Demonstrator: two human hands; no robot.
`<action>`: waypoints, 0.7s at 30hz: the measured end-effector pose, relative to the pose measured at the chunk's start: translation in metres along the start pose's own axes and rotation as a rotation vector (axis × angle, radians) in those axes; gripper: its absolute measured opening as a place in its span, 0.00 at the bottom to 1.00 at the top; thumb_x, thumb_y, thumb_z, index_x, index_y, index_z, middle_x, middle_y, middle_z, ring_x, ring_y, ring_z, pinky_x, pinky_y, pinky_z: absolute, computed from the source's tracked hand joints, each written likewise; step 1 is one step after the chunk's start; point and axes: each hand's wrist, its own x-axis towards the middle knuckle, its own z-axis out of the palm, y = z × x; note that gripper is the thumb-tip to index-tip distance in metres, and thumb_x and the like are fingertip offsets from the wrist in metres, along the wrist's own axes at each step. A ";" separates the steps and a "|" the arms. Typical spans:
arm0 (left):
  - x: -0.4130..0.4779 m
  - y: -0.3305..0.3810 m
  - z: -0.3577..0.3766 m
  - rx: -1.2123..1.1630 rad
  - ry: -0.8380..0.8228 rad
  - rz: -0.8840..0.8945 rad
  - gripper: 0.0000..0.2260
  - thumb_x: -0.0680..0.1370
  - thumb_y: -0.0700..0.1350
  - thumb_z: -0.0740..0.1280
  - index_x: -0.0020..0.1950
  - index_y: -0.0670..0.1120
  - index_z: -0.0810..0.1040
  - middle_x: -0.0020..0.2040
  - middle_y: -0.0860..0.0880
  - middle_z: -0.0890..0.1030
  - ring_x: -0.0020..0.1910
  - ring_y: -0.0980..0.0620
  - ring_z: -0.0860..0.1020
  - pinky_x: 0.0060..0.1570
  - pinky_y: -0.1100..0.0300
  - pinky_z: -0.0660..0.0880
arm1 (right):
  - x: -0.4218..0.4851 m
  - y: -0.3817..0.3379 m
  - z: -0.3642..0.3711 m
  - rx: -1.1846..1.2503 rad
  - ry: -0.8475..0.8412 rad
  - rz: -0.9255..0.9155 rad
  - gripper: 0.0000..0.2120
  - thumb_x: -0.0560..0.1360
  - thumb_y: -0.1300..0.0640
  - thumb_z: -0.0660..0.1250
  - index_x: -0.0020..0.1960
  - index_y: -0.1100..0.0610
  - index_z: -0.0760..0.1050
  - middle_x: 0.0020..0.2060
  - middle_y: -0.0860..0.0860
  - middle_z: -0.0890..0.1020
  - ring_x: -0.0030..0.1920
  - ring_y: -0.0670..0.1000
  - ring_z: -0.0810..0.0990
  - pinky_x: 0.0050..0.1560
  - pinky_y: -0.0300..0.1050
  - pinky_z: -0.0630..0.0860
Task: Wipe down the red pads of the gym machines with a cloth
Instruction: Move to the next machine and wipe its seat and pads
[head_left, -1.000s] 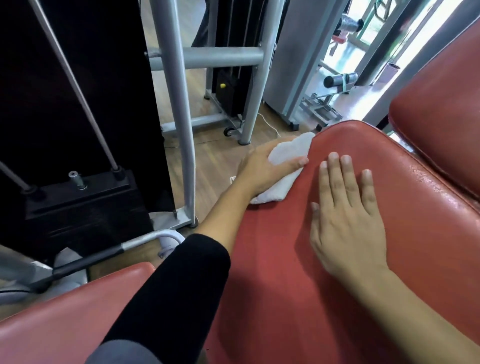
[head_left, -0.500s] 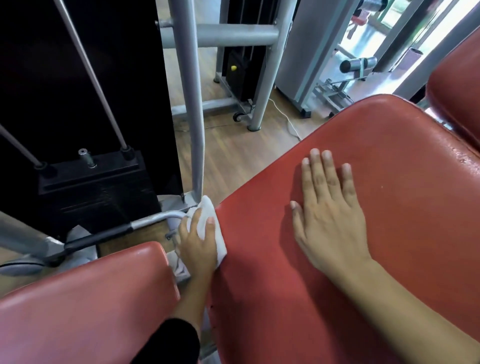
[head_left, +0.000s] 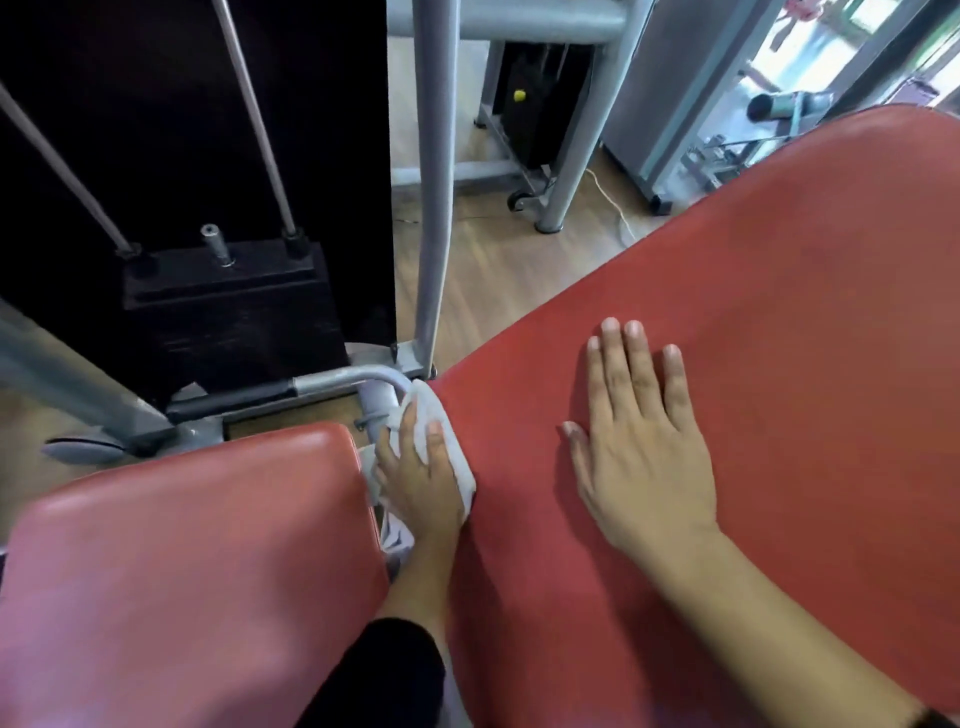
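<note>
Head view showed the left hand (head_left: 423, 480) pressing a soft, limp cloth (head_left: 452, 452) on the large red pad's (head_left: 779, 291) edge. Right hand (head_left: 641, 462) lay flat, empty, beside it, probably bracing.

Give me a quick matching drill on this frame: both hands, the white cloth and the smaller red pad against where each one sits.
Things:
1. left hand
2. right hand
3. white cloth
4. smaller red pad

Places:
A. flat and spread on top of the large red pad
B. lower left, across the gap
C. gripping the cloth
D. pressed on the large pad's left edge

Pairs: 1-C, 2-A, 3-D, 4-B
</note>
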 end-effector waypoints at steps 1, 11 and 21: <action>0.000 -0.001 0.000 0.008 -0.003 -0.022 0.36 0.72 0.69 0.46 0.71 0.51 0.71 0.72 0.47 0.68 0.70 0.42 0.66 0.68 0.49 0.60 | 0.000 0.000 0.001 -0.011 -0.006 -0.009 0.31 0.78 0.51 0.54 0.74 0.69 0.56 0.75 0.64 0.58 0.76 0.61 0.53 0.75 0.59 0.45; -0.050 -0.020 -0.011 -0.040 -0.071 0.049 0.31 0.74 0.69 0.48 0.72 0.59 0.68 0.73 0.53 0.67 0.71 0.51 0.65 0.68 0.50 0.60 | -0.003 0.003 0.004 -0.036 0.005 -0.045 0.31 0.78 0.51 0.52 0.74 0.69 0.55 0.75 0.64 0.57 0.76 0.61 0.52 0.75 0.59 0.45; -0.071 -0.011 -0.019 -0.044 -0.152 0.079 0.28 0.77 0.64 0.52 0.75 0.56 0.65 0.75 0.51 0.66 0.74 0.49 0.63 0.72 0.50 0.59 | -0.008 0.009 -0.001 -0.007 0.041 -0.090 0.30 0.77 0.53 0.54 0.74 0.69 0.58 0.74 0.64 0.61 0.75 0.61 0.57 0.74 0.58 0.49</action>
